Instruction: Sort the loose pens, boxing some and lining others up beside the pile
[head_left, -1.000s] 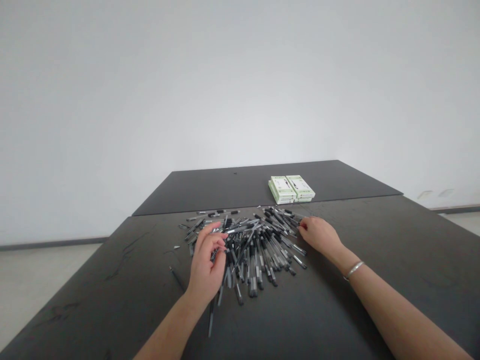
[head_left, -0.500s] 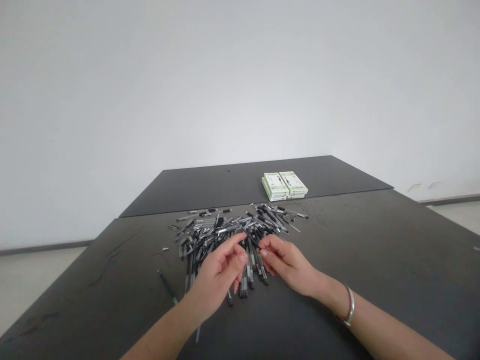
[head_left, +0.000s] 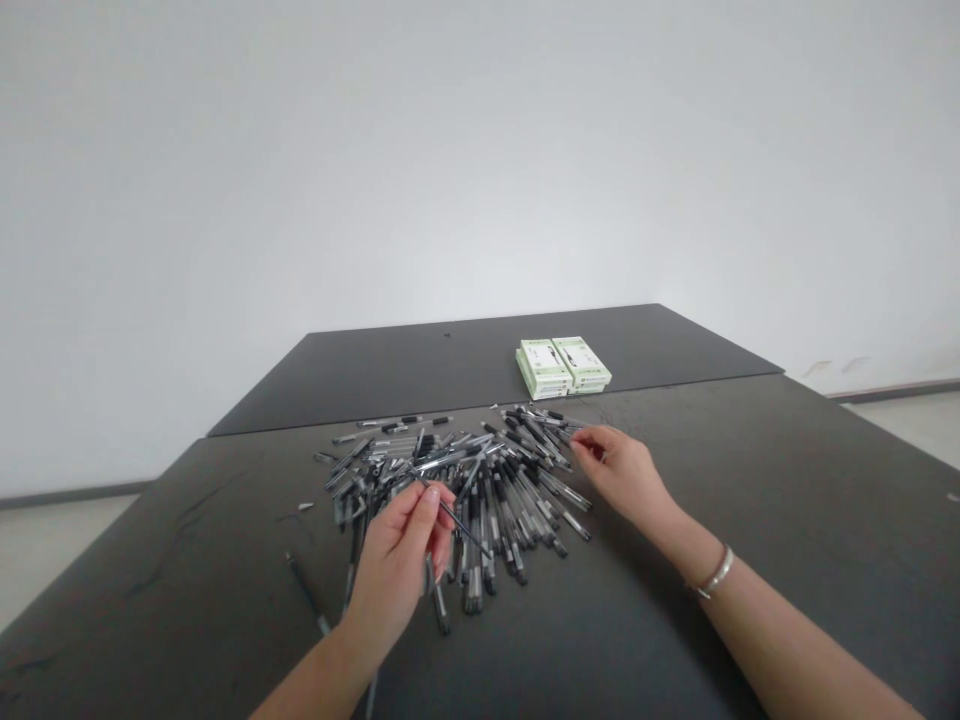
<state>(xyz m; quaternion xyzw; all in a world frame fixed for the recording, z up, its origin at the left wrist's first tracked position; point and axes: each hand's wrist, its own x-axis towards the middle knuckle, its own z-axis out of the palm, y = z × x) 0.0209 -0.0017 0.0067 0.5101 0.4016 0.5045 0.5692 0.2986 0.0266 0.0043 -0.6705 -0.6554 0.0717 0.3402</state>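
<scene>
A large loose heap of black-and-clear ballpoint pens (head_left: 487,490) lies scattered across the dark table top (head_left: 675,520). My left hand (head_left: 397,560) is above the heap's near edge, pinching a thin dark pen (head_left: 461,525) between thumb and fingers, with its tip pointing right. My right hand (head_left: 619,472) rests at the heap's far right side, its curled fingertips among the pens. Whether those fingers hold a pen is hidden. A silver bangle (head_left: 716,572) circles my right wrist.
Stacked pale green-and-white boxes (head_left: 562,366) stand at the back, beyond the seam between the two dark table tops. A lone dark pen (head_left: 304,592) lies left of my left hand, and a small metal piece (head_left: 305,507) lies left of the heap.
My hands have moved apart: the right went back to the heap's far right side. My left hand now shows a pen in its pinch. The view has shifted slightly.
</scene>
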